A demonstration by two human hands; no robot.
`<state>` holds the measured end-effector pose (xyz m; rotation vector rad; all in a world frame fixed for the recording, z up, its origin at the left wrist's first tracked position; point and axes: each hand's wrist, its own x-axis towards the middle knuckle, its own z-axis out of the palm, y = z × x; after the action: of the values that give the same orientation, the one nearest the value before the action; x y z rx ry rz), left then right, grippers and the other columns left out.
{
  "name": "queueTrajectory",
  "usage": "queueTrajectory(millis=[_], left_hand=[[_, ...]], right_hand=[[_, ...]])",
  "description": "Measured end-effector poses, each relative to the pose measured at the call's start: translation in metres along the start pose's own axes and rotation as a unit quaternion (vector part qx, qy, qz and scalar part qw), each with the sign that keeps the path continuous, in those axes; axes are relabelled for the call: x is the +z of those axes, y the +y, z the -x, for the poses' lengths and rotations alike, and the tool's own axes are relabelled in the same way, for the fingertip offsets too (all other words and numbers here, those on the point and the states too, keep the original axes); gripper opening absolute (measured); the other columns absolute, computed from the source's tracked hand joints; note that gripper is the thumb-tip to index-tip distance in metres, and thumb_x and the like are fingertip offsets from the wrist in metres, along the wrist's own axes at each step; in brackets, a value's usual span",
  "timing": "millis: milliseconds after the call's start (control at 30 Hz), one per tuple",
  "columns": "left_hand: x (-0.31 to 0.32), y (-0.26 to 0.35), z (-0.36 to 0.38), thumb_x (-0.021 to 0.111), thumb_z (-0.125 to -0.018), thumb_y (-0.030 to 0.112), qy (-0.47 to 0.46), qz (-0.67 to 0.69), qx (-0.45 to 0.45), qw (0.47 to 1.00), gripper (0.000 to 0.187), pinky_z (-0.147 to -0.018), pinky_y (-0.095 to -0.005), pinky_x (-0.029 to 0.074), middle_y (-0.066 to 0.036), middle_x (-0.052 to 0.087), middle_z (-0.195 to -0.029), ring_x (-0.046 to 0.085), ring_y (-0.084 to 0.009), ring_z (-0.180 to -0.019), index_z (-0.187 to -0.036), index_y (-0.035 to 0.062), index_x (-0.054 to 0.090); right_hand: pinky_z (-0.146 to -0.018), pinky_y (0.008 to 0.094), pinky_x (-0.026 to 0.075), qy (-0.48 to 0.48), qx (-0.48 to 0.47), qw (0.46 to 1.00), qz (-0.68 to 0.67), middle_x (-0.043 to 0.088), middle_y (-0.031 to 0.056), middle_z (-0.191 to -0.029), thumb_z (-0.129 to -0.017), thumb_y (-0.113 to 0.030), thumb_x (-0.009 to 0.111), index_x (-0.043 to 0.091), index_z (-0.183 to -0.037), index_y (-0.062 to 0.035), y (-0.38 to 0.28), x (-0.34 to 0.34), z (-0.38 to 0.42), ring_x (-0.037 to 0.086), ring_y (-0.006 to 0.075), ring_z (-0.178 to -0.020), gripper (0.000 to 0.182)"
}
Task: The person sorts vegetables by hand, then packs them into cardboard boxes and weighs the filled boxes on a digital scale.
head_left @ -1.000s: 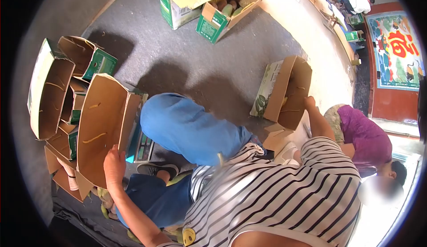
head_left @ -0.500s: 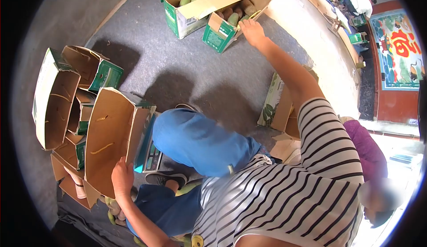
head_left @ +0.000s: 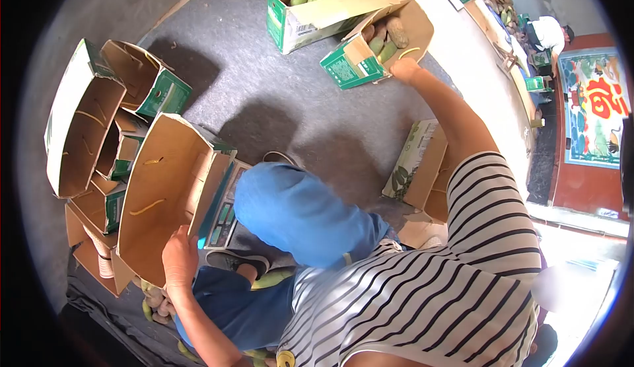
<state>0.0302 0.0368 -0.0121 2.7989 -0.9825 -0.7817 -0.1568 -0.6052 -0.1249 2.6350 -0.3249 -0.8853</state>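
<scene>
My right hand (head_left: 404, 70) is closed on the near edge of a green-and-white cardboard box (head_left: 352, 67) on the floor. Inside that box lie green oblong fruits (head_left: 382, 48) and brown, rough-skinned ones (head_left: 397, 31). My left hand (head_left: 179, 258) is closed at the near edge of a large open cardboard box (head_left: 158, 188), whose brown inside faces me; some of its fingers are hidden. This box stands on a scale (head_left: 224, 225) with a keypad, beside my knee. Yellow cord handles hang inside both boxes.
Another filled box (head_left: 281, 23) stands behind the right one. Several open boxes (head_left: 82, 126) are stacked by the left wall. A printed box (head_left: 413, 159) sits near my right elbow. Loose produce (head_left: 157, 304) lies at lower left. A person in a white shirt (head_left: 547, 33) is at the far right.
The box at my right hand has turned and come away from the filled box behind it, showing more of its contents. My left hand stays at the large box's edge. The view has shifted slightly.
</scene>
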Motion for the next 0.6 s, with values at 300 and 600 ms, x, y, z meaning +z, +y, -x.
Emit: queueTrajectory(millis=[300,600], left_hand=[[0.008,0.001,0.004,0.056,-0.081,0.01,0.006,0.002,0.015,1.0,0.019,-0.07,-0.0458,0.046,-0.02,0.061,-0.087,0.058,-0.0383,-0.082,-0.097,0.0021,0.055],[0.008,-0.004,0.001,0.059,-0.079,0.012,-0.012,-0.023,0.001,1.0,0.022,-0.073,-0.0434,0.047,-0.019,0.061,-0.09,0.058,-0.0356,-0.086,-0.098,0.0012,0.056]], right_hand=[[-0.061,0.0397,0.051,-0.109,-0.012,0.993,-0.045,0.066,0.0112,-0.081,-0.073,-0.011,0.061,0.068,-0.084,-0.0104,-0.018,0.057,0.129,0.065,0.0314,-0.077,0.013],[-0.067,0.0421,0.049,-0.262,-0.059,0.96,-0.078,0.065,0.012,-0.085,-0.08,-0.02,0.055,0.064,-0.092,-0.0094,-0.045,-0.007,0.17,0.062,0.0322,-0.081,0.019]])
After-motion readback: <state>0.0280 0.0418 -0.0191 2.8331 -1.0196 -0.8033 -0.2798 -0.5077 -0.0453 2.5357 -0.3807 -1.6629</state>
